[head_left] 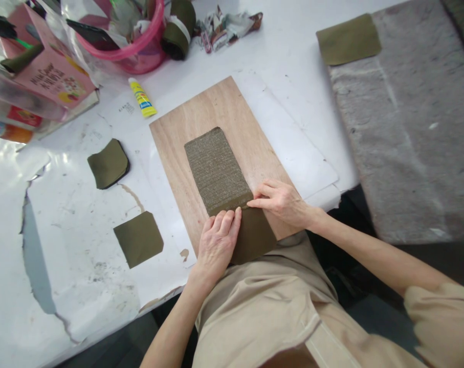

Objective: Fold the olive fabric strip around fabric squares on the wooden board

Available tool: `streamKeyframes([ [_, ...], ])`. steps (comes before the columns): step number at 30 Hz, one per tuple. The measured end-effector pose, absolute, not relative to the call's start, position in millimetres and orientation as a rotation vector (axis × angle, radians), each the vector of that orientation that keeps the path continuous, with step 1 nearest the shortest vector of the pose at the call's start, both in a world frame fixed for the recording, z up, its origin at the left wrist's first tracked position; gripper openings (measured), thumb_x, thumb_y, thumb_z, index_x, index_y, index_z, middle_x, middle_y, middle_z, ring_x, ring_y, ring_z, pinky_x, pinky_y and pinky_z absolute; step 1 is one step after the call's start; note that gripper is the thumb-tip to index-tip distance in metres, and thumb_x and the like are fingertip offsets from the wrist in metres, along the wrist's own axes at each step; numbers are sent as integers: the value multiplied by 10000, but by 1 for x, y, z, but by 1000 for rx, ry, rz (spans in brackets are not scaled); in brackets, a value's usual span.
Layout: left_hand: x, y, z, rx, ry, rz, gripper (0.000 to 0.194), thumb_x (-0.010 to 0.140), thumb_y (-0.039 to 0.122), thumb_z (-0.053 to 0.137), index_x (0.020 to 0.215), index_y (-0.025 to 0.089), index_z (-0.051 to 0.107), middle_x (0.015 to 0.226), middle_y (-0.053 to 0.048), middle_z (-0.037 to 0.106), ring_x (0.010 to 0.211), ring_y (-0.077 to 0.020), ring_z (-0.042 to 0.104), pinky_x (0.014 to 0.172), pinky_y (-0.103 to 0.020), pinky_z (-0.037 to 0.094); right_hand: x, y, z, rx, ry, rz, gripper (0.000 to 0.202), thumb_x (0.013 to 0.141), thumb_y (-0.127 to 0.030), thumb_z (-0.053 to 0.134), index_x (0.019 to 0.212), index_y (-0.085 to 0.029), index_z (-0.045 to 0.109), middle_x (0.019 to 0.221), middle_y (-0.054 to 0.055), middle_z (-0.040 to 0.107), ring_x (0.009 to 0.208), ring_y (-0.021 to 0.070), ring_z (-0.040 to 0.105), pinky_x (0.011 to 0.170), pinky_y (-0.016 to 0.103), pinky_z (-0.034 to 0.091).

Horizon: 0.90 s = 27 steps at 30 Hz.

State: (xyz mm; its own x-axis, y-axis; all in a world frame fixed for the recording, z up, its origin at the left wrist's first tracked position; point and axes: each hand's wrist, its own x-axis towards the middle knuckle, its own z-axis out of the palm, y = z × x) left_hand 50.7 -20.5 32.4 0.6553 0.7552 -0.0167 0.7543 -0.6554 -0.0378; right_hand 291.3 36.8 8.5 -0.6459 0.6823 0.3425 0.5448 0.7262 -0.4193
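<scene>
On a wooden board (255, 133) in front of me lies an olive fabric piece (218, 166) with a coarse, speckled, greyish upper part. A narrow folded strip crosses it, and its smooth olive lower part (255, 232) reaches down to my lap. My left hand (218, 235) has its bent fingers together, with the fingertips pressed on the fabric at the strip; its thumb is hidden. At the strip's right end, my right hand (280, 202) pinches the fabric edge between thumb and fingers.
Left of the board lie a small olive stack (108, 163) and a flat olive square (139, 239). Beyond them are a yellow tube (142, 98), a pink basket (134, 64), an olive roll (179, 28) and a pink box (57, 76). Another olive piece (349, 40) rests on a grey surface (412, 128) at right.
</scene>
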Motion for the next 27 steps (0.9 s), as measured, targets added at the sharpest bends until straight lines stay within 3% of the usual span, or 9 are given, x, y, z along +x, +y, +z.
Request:
streamKeyframes([
  [7,56,-16,37,-2892,-1321,174,581,926,87,417,1496,126,313,1237,-145,561,1156,-254,512,917,-384,441,293,36,8,-930,-2454,376,258,981,-182,459,1046,-190,708,933,68,635,911,171,517,796,295,462],
  [27,74,-4,52,-2896,-1359,364,604,910,72,459,1486,196,323,1076,-96,559,950,-232,533,762,-356,442,301,33,10,-1010,-2440,396,232,976,-206,473,1034,-182,697,986,71,639,965,188,513,809,293,489],
])
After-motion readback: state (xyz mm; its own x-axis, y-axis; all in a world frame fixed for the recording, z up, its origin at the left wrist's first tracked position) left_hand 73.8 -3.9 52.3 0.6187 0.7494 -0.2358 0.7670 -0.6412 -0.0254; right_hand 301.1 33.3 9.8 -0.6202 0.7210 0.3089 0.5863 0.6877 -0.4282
